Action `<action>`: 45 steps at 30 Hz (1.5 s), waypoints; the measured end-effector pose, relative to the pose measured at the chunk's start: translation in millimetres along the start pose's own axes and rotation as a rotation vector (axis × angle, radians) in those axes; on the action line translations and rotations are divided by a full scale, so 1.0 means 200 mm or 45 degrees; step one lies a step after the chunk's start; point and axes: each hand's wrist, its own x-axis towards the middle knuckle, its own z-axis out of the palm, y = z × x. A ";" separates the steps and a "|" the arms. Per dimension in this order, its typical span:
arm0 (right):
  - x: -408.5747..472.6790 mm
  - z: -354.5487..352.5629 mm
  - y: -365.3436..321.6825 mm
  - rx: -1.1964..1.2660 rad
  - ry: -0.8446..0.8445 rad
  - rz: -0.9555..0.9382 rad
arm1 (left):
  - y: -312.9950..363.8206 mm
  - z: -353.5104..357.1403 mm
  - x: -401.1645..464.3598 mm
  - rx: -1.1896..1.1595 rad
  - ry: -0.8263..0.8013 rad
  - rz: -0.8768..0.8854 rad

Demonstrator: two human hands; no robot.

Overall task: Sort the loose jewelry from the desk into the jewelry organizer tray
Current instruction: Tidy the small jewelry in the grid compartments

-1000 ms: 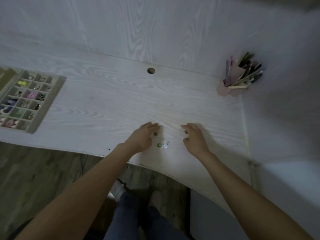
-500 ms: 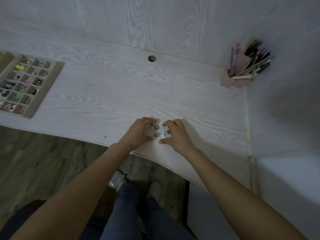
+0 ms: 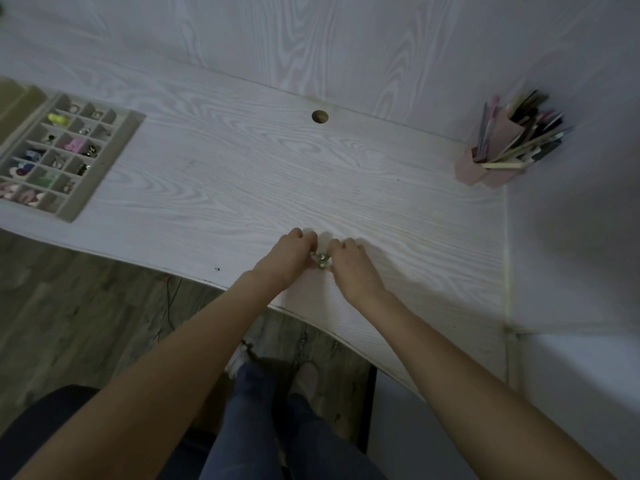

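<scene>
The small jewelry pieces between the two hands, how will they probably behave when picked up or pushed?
The jewelry pieces look tiny beside the left hand and right hand, so they are probably very light and easy to drop. The rounded green parts may roll on the smooth desk. Their shiny look suggests they could slip from fingertips.

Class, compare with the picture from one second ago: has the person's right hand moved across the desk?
Yes. The right hand has moved left, away from the pink pen holder, closing on the left hand around the small jewelry pieces.

A pink holder (image 3: 485,171) crammed with pens stands near a round cable hole (image 3: 319,116).
</scene>
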 end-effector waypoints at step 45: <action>0.54 -0.51 -0.75 1.425 -0.149 0.108 | -0.41 -0.70 -0.01 -2.757 0.099 -0.543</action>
